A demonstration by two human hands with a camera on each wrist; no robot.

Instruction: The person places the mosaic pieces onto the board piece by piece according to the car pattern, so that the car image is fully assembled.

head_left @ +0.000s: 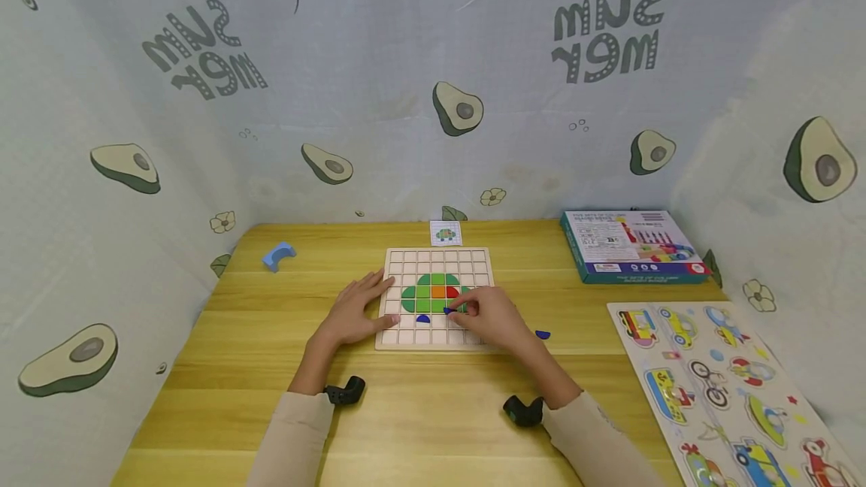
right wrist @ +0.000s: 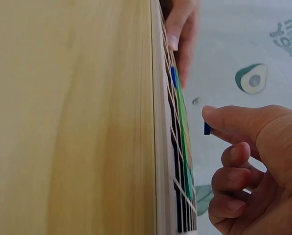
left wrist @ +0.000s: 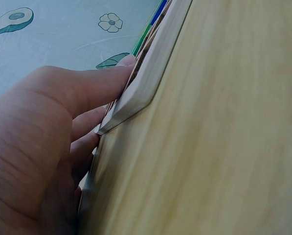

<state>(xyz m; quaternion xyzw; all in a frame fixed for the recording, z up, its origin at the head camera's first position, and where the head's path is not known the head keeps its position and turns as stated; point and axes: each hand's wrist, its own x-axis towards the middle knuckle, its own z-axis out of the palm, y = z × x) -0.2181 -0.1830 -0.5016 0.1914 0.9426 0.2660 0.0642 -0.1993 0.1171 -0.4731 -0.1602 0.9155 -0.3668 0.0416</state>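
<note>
A wooden grid board lies on the table with green pieces, an orange square and a red piece set in its cells. My left hand rests at the board's left edge, thumb and fingers spread; the left wrist view shows the thumb over the rim. Between thumb and index finger my right hand pinches a small blue half-round piece, held just above the board in the right wrist view. Another blue half-round piece sits in a cell below the green ones.
A third blue half-round piece lies right of the board. Behind the board stands a small pattern card. A light-blue arch block is at far left; a game box and a vehicle picture board lie at right.
</note>
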